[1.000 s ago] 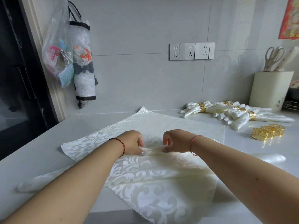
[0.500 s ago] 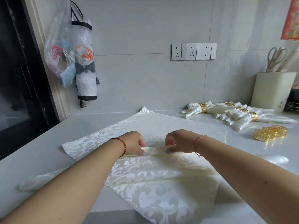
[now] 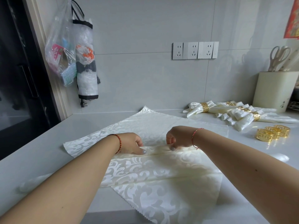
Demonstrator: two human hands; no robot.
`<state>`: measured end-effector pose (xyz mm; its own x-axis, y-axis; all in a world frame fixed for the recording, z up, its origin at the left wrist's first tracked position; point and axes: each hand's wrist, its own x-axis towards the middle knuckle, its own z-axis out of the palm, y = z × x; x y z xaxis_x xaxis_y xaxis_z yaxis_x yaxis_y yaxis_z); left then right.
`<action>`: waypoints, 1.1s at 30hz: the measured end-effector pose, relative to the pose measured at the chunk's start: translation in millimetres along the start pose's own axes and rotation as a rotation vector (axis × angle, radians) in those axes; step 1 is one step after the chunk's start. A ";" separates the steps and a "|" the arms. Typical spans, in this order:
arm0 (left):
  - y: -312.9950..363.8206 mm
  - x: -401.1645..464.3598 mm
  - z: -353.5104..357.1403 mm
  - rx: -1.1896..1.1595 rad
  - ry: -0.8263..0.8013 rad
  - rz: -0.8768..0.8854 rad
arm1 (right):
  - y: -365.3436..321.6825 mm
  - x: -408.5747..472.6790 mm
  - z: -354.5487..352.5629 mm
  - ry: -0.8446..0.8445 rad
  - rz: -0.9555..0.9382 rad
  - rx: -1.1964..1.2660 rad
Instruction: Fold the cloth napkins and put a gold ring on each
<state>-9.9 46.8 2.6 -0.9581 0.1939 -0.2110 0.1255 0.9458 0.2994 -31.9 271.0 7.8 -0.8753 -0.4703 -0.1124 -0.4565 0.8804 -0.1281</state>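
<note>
Napkin [image 3: 161,172] of cream cloth with a pale scroll pattern lies spread on the grey bench [image 3: 40,152], one corner reaching the back wall and its near zigzag edge hanging over the bench front. Accordion pleats run across its middle, with a narrow raised fold at the top of the pleated part. Left hand [image 3: 129,143] sits on the left end of that fold, fingers curled under and thumb pressed on the cloth, pinching the pleat. Right hand [image 3: 178,138] sits just right of it on the same fold, fingers curled and thumb tip down on the crease, also pinching the cloth. Both wrists wear thin red cords.

Behind the napkin and to its right, finished napkins [image 3: 234,113] lie in a loose heap near the wall, each rolled and banded with a gold ring. Nearer than that heap, off the napkin's right corner, loose gold rings [image 3: 271,133] stand close together on the bench. A cream utensil holder [image 3: 273,91] with scissors in it stands behind the heap, against the wall. A row of wall sockets [image 3: 195,50] is mounted above the napkin's far corner. Up and to the left of the napkin, a clear plastic bag [image 3: 59,50] and a tube-shaped bag holder [image 3: 86,62] hang beside a dark doorway.
</note>
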 end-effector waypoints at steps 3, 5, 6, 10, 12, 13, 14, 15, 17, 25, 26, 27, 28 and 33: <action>-2.1 0.6 0.2 0.008 0.005 0.015 | -0.3 1.1 2.3 0.028 -0.004 -0.013; -2.1 0.7 1.0 -0.021 0.025 0.036 | 0.7 -0.6 5.1 0.066 -0.017 -0.029; -1.2 0.1 2.1 -0.039 0.046 0.054 | 1.6 -2.4 6.4 0.094 -0.026 -0.045; 2.5 -7.7 10.2 -0.075 0.161 0.157 | 4.2 -14.0 13.9 0.246 -0.096 -0.158; 3.0 -15.2 12.5 -0.006 0.182 0.193 | 3.0 -19.9 16.7 0.281 -0.147 -0.225; 3.0 -19.0 12.6 0.052 0.173 0.202 | 2.1 -22.7 17.7 0.275 -0.165 -0.250; 2.7 -22.1 12.7 0.105 0.150 0.205 | 1.5 -25.3 18.8 0.256 -0.175 -0.261; 2.8 -25.6 11.9 0.136 0.127 0.204 | 1.3 -27.7 19.7 0.232 -0.177 -0.256; 2.0 -29.0 9.2 0.121 0.091 0.194 | 1.0 -30.2 19.8 0.199 -0.162 -0.231; 4.0 -24.1 11.6 -0.013 0.076 0.193 | -0.7 -28.4 10.6 0.114 -0.066 0.022; 5.1 -24.6 11.1 -0.015 0.065 0.176 | 0.0 -28.1 9.7 0.089 -0.042 0.060; 6.5 -25.3 9.8 -0.009 0.054 0.160 | 0.8 -27.4 8.5 0.061 -0.023 0.088; 7.9 -25.7 8.4 0.005 0.043 0.144 | 1.6 -26.6 7.7 0.040 -0.013 0.108; 9.2 -24.4 5.4 -0.009 -0.013 0.131 | 4.6 -22.8 9.1 0.017 -0.012 0.153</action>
<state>16.1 52.1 5.5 -0.9301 0.3189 -0.1821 0.2468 0.9100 0.3331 -12.6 285.2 0.9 -0.8730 -0.4786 -0.0939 -0.4386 0.8545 -0.2784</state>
